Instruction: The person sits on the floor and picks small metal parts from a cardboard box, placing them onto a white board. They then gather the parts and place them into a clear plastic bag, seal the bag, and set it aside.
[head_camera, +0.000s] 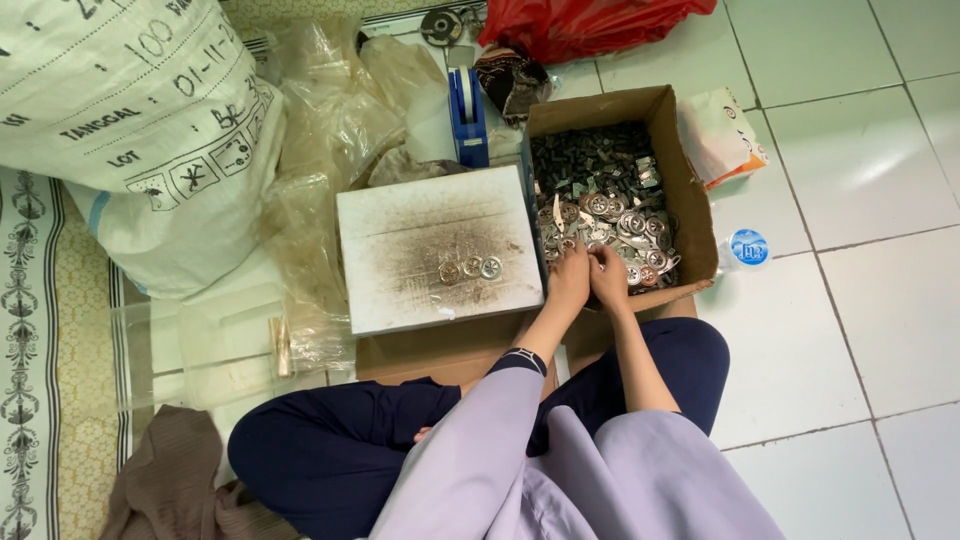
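Head view: both hands at the near edge of one cardboard box (690, 190), side by side, touching. Left hand (570, 278) fingers curled down into the pile of metal parts (610, 215); whether it grips a piece, cannot tell. Right hand (608, 278) fingers pinched together over the pile, maybe on a small part, too small to tell. Parts too many to count, round silver discs nearest the hands, darker bits beyond.

Just left of the left hand: one white board (440, 250), stained grey, with three round discs (470, 268) in a row near its right side. Board's right edge touches the box wall; no gap there.

Beyond the board: one blue tape dispenser (468, 115). Far left: one big white sack (130, 130), clear plastic bags beside it. Beyond the box: one red bag (590, 22). Right of the right hand: one sealed water cup (745, 248), then open white floor tiles (870, 300), roomy on that side.
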